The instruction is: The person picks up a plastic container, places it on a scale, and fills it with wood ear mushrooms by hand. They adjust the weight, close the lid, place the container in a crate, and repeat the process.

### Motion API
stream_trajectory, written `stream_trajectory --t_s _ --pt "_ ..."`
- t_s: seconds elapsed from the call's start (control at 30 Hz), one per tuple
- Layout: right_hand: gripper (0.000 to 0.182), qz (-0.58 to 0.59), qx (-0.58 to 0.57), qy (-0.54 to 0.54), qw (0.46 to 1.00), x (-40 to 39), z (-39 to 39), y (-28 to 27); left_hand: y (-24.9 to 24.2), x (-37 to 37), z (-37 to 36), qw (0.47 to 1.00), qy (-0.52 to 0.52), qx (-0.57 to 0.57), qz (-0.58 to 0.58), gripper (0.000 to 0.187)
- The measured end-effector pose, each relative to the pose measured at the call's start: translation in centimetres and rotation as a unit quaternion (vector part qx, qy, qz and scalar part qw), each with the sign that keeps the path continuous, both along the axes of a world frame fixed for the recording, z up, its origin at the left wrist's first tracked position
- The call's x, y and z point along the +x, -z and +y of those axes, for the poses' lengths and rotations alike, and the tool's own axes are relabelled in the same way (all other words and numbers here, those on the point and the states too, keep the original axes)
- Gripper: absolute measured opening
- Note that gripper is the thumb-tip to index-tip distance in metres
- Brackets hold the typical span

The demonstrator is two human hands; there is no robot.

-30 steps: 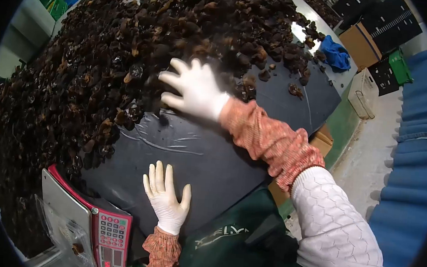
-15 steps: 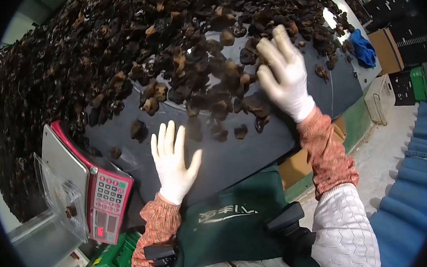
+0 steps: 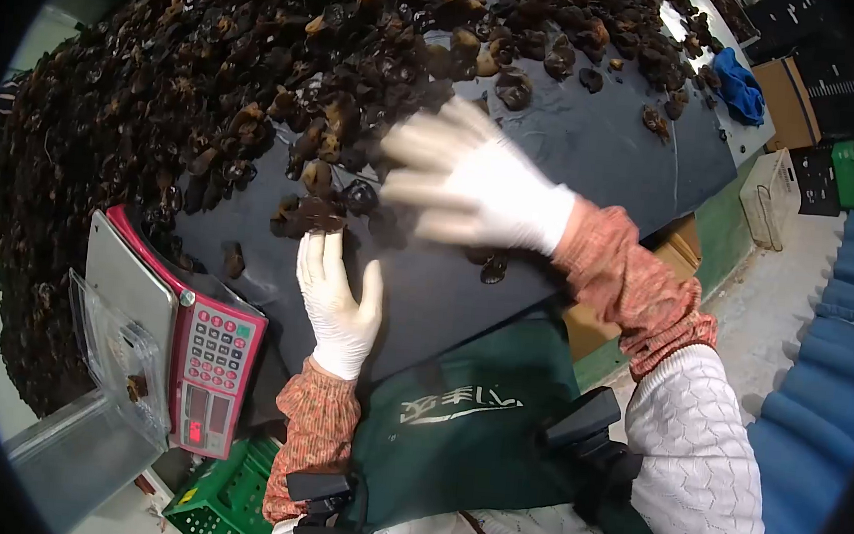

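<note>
A large heap of dark brown wood ear mushrooms (image 3: 191, 78) covers much of the dark table surface (image 3: 605, 171). My left hand (image 3: 336, 305), in a white glove, lies low over the table with fingers stretched forward. Its fingertips reach the edge of a wood ear piece (image 3: 309, 216) and seem to touch it. My right hand (image 3: 479, 181), also gloved, is blurred by motion, its fingers spread and pointing left over the near edge of the heap. Some pieces beneath it are hidden. Neither hand grips anything that I can see.
At left stands a red and silver scale (image 3: 220, 351) beside a clear plastic container (image 3: 124, 354). A green crate (image 3: 228, 497) sits below it. A blue cloth (image 3: 737, 86), a cardboard box (image 3: 786, 100) and a white basket (image 3: 765, 198) are at right.
My right hand has swept left and slightly down from the upper right, toward my left hand. My left hand has shifted slightly, and wood ear pieces now lie at its fingertips.
</note>
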State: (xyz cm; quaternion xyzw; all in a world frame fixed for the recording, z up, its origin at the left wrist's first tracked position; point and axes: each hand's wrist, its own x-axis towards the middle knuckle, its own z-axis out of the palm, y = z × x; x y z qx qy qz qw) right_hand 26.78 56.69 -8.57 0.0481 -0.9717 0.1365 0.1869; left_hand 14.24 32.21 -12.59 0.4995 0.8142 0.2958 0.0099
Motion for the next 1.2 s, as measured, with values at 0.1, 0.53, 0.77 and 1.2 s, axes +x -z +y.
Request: stream_trajectory --t_s 0.1,0.53,0.77,1.2 --pt "0.041 0.062 0.013 0.194 0.979 3.5 6.4 1.6 -0.9 0.6 -1.0 1.000 -0.022 0.004 0.005 0.052" --pt "0.060 0.024 -0.023 0.529 0.848 10.5 -7.3 4.5 -3.1 1.5 3.3 0.997 0.064 0.026 0.045 0.067" --pt "0.063 0.020 -0.180 0.078 0.980 4.5 -16.0 3.5 -1.0 1.6 -1.9 0.991 0.104 -0.070 0.042 0.069" --pt "0.055 0.032 -0.094 0.303 0.948 8.6 -11.6 1.7 -1.4 3.0 -6.8 0.997 -0.030 -0.016 -0.074 0.121"
